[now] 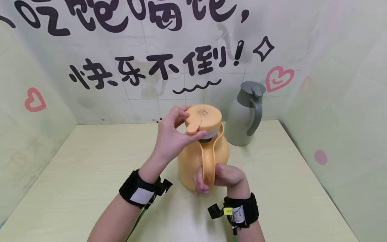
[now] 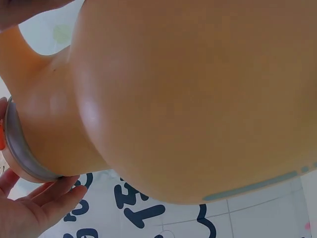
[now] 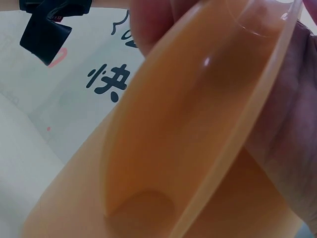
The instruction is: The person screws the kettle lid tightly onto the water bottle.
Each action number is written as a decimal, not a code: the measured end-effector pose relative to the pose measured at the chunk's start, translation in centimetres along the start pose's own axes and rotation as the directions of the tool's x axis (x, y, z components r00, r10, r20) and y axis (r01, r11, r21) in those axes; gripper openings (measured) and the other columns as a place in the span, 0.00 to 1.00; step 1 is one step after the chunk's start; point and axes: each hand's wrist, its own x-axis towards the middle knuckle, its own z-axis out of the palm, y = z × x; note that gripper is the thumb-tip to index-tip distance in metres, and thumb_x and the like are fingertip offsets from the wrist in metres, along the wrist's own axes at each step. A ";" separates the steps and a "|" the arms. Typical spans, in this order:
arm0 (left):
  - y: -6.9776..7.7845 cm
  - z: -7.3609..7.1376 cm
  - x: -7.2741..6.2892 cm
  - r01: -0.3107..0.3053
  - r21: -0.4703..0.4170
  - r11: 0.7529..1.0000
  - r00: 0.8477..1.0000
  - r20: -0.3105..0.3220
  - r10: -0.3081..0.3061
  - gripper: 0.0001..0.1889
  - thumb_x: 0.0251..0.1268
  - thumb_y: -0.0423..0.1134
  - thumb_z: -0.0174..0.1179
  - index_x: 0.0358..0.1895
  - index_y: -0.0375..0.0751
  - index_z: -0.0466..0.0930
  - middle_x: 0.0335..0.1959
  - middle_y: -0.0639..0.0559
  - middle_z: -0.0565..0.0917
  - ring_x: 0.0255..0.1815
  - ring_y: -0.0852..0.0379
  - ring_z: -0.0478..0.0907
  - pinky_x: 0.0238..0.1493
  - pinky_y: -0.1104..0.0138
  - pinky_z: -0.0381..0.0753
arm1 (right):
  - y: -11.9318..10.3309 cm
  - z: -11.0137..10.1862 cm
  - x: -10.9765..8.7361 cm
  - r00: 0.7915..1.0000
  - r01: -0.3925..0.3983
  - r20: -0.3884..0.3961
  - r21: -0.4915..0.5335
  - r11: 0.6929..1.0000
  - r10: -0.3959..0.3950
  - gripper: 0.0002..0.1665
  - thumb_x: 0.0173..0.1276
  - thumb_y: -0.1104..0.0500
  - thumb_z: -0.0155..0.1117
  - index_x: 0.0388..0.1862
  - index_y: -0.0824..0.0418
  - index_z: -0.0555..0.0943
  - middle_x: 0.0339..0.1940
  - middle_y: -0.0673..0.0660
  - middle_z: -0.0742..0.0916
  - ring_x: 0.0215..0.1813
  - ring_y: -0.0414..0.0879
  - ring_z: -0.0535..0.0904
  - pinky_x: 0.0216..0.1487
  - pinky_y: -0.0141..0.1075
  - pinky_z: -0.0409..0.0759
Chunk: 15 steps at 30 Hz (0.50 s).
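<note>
A light-orange thermos jug (image 1: 188,164) stands upright on the table, its handle turned towards me. My left hand (image 1: 172,136) grips the jug's round lid (image 1: 210,117), thumb on the near side and fingers on the far side. Below the lid's pale rim a dark part shows at the jug's mouth. The left wrist view shows fingers (image 2: 54,198) against the lid's grey band (image 2: 22,148). My right hand (image 1: 231,175) holds the jug's handle (image 1: 208,161), fingers passing behind it and thumb at its right side. The right wrist view shows the handle (image 3: 163,139) close up.
A grey-green jug (image 1: 239,124) with a dark grey lid and handle stands behind, to the right. The pale wooden table (image 1: 99,161) meets a printed wall sheet (image 1: 127,104) at the back, with more sheeting along both sides. Each wrist wears a black strap (image 1: 134,188) with a small camera and cable.
</note>
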 end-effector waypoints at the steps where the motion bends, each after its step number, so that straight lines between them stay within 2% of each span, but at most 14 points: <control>1: 0.0 0.0 0.0 -0.007 0.008 1.000 1.000 0.002 0.007 0.26 0.36 0.31 0.79 0.35 0.33 0.69 0.52 0.46 0.81 0.51 0.57 0.79 0.55 0.65 0.74 | 0.0 0.0 0.0 1.000 0.003 -0.001 0.000 1.000 -0.003 0.44 0.73 0.31 0.29 0.33 0.74 0.65 0.23 0.64 0.68 0.27 0.54 0.66 0.45 0.49 0.74; 7: -0.1 0.2 -0.1 -0.050 0.059 0.997 0.999 0.020 0.049 0.25 0.36 0.33 0.80 0.34 0.33 0.71 0.53 0.44 0.81 0.53 0.56 0.78 0.57 0.63 0.73 | 0.1 0.0 0.0 1.000 0.015 -0.010 -0.007 1.000 -0.015 0.44 0.73 0.32 0.29 0.33 0.74 0.66 0.24 0.63 0.69 0.27 0.54 0.66 0.44 0.49 0.75; 15: -0.5 0.2 -0.6 -0.006 0.132 0.991 0.998 0.061 -0.002 0.26 0.35 0.38 0.81 0.34 0.37 0.71 0.56 0.45 0.80 0.59 0.56 0.74 0.59 0.61 0.70 | 0.2 -0.1 -0.1 1.000 0.008 -0.004 -0.011 1.000 -0.008 0.44 0.73 0.31 0.29 0.33 0.73 0.66 0.24 0.63 0.69 0.27 0.54 0.66 0.45 0.49 0.74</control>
